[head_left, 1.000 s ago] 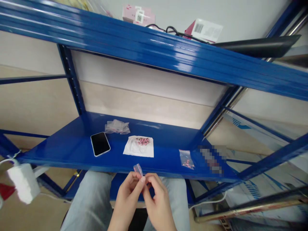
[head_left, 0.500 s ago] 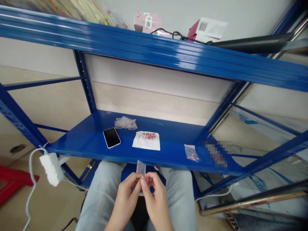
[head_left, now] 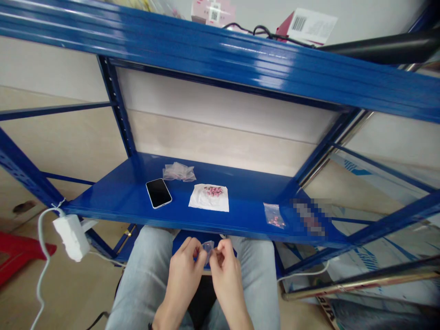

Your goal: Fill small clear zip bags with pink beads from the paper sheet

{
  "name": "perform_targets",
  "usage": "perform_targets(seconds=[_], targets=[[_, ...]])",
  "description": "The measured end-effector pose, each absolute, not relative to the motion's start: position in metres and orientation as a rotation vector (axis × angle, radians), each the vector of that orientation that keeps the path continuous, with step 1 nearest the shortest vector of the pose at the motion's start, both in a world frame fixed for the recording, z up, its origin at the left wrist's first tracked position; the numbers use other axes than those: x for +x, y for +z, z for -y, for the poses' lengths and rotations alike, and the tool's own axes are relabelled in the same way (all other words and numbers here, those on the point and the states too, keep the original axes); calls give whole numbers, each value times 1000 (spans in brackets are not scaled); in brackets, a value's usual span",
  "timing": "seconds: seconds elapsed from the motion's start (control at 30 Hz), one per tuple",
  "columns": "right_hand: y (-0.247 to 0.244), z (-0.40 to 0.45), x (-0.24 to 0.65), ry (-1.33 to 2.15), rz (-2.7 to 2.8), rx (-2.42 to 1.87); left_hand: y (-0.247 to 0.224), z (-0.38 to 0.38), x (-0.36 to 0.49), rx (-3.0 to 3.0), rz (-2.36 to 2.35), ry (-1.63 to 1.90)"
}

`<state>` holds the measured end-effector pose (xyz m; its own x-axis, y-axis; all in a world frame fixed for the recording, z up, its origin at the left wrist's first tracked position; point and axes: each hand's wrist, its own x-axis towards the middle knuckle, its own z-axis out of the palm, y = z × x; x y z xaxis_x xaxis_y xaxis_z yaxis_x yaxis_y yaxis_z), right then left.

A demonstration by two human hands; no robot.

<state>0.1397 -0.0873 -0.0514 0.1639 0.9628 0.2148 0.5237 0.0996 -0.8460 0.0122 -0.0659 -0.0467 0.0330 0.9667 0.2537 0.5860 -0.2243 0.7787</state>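
Head view: the left hand (head_left: 184, 266) and right hand (head_left: 227, 269) are just apart, above the lap and in front of the near edge of a blue shelf (head_left: 247, 181). Between them, a small clear bag (head_left: 208, 249), its two sides pinched by thumb and fingers, one side per hand. Left grip closed on the bag; right grip likewise. Whether the bag's mouth is parted: cannot tell.

On the shelf, beyond the hands: a white sheet (head_left: 203, 202) with a cluster of pinkish-red beads (head_left: 215, 191) on its far part. Left of the sheet, a phone (head_left: 158, 193), dark screen up. Behind the phone, a loose pile of clear bags (head_left: 178, 172). Toward the right end, a filled bag (head_left: 274, 215) lying flat, reddish beads gathered at its near end. Just right of that, a pixelated patch (head_left: 310, 218), contents unreadable.
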Motion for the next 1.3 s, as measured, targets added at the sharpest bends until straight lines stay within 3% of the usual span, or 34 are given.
perform_targets(seconds=[0.17,0.37,0.47,0.63,0.87,1.07,1.3], targets=[[-36,82,161,626,1942,-1436,-42,55,8,1854,-1525,832],[-35,75,166,598,1969,-1589,-42,63,23,1701,-1204,1002],[-38,73,170,541,1882,-1648,-49,75,32,1472,-1171,1084],[-31,76,186,664,1678,-1682,-68,98,56,910,-872,825],[-25,88,174,845,1466,-1447,-59,82,90,147,-465,1175],[-60,90,162,842,1149,-1342,-45,59,101,31,-670,1364],[-84,74,144,1290,373,-1039,-57,53,92,328,-747,1439]])
